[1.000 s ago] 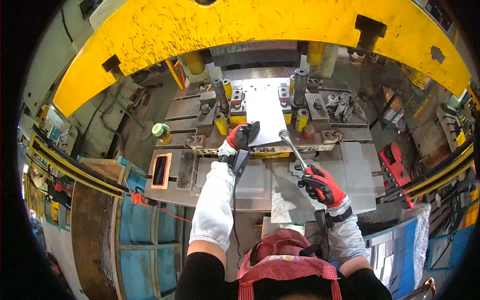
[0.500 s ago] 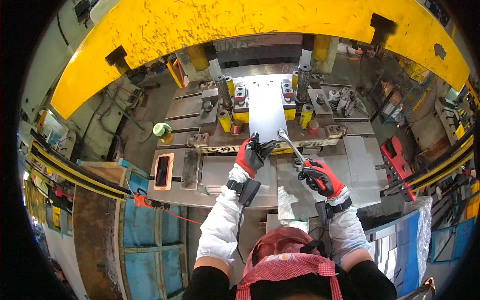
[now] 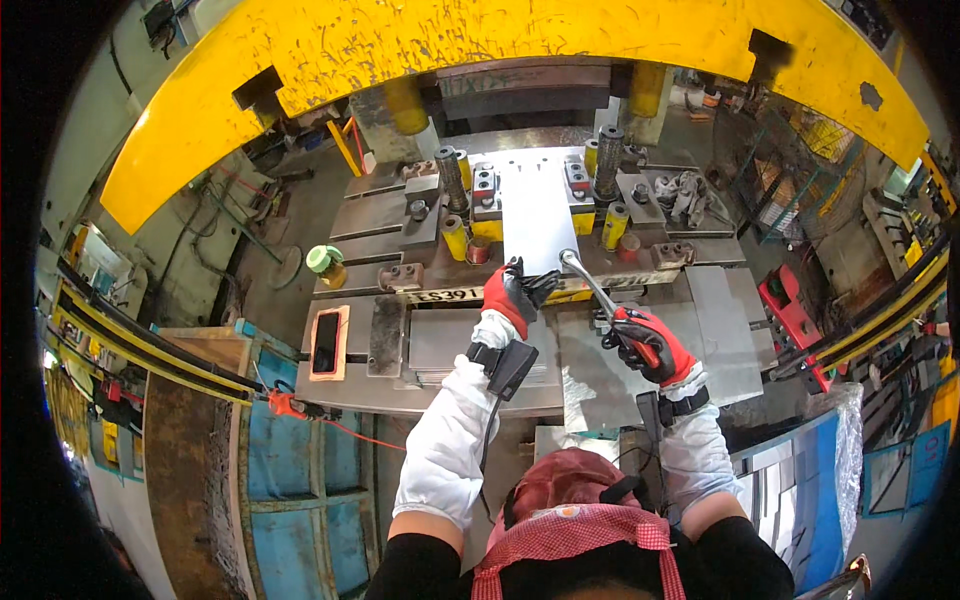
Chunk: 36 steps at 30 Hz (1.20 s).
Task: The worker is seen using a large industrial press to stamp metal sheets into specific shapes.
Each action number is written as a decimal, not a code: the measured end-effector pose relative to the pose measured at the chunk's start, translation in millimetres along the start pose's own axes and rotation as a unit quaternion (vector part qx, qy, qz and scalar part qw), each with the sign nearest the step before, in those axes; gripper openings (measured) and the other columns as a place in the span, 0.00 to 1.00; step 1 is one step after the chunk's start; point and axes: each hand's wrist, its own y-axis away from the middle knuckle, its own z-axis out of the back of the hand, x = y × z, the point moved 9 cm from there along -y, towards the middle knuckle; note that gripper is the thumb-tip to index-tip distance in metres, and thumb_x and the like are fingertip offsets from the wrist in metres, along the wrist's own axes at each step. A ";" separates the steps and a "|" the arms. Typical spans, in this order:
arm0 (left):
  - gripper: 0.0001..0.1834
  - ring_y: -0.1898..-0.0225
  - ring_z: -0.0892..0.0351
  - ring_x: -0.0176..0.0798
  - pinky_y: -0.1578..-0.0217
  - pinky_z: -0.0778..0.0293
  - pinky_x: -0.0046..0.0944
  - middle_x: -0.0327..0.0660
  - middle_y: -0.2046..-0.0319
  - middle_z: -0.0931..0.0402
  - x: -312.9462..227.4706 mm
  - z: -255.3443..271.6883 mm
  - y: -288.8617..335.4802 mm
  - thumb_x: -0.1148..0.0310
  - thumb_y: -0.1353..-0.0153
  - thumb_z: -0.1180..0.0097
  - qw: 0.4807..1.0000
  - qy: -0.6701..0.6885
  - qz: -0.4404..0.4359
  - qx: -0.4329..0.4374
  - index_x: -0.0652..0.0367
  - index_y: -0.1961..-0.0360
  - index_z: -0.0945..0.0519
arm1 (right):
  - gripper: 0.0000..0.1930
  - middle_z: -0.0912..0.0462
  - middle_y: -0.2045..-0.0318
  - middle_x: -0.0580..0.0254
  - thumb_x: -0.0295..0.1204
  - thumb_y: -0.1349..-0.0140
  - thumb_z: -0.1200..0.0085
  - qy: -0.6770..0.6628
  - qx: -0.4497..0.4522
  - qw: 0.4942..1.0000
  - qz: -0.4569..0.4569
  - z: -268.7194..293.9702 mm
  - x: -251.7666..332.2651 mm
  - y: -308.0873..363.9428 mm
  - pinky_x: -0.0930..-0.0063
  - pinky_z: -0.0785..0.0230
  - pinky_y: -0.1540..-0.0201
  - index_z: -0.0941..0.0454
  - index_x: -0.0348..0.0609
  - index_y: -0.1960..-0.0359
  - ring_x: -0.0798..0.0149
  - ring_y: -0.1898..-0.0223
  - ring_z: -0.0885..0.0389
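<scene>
Steel sheet (image 3: 535, 215) lies flat in the middle of the press bed, between two rows of yellow posts (image 3: 455, 238). Its long axis runs away from the person, toward the back of the press; the near short edge sits just above the front lip of the die.

Left hand (image 3: 512, 295), red-and-black glove: arm extended forward from the lower edge, white sleeve (image 3: 450, 450) straight, fingers curled over the near edge of the sheet at its left corner. Grip looks pinched shut on that edge (thumb side is hidden, so how firmly cannot be told).

Right hand (image 3: 645, 340), same glove: fist closed around the handle of a metal rod tool (image 3: 590, 285). Rod's long axis runs diagonally, from the fist up and left; its hooked tip touches or sits just beside the sheet's near right corner. Wrist bent slightly inward, forearm shorter in view than the left.

Nearby: stack of flat grey plates (image 3: 640, 380) under the right hand, a green-topped can (image 3: 325, 262) well to the left, yellow press frame (image 3: 420, 45) arching overhead.
</scene>
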 end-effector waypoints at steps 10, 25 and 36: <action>0.21 0.64 0.21 0.53 0.62 0.21 0.45 0.55 0.60 0.25 1.8 0.9 0.4 0.58 0.36 0.59 0.999 0.014 0.003 -0.031 0.66 0.52 0.32 | 0.11 0.23 0.75 0.65 0.39 0.42 0.47 0.022 0.030 0.999 0.008 -11.1 7.2 1.8 0.85 0.47 0.84 0.29 0.46 0.64 0.78 0.84 0.36; 0.18 0.63 0.21 0.54 0.60 0.22 0.46 0.55 0.62 0.24 6.3 5.3 -9.7 0.63 0.36 0.61 1.000 0.012 0.003 -0.009 0.68 0.55 0.30 | 0.13 0.22 0.74 0.67 0.39 0.42 0.47 0.062 0.008 0.997 0.035 -2.4 8.1 2.6 0.85 0.45 0.83 0.29 0.46 0.61 0.79 0.83 0.35; 0.17 0.61 0.22 0.50 0.59 0.21 0.44 0.52 0.59 0.25 -1.7 17.5 -14.4 0.62 0.37 0.60 0.999 -0.019 -0.044 0.005 0.65 0.55 0.29 | 0.13 0.22 0.74 0.66 0.39 0.41 0.48 0.095 0.001 0.993 0.066 -19.3 22.8 11.7 0.85 0.47 0.84 0.29 0.46 0.61 0.79 0.84 0.35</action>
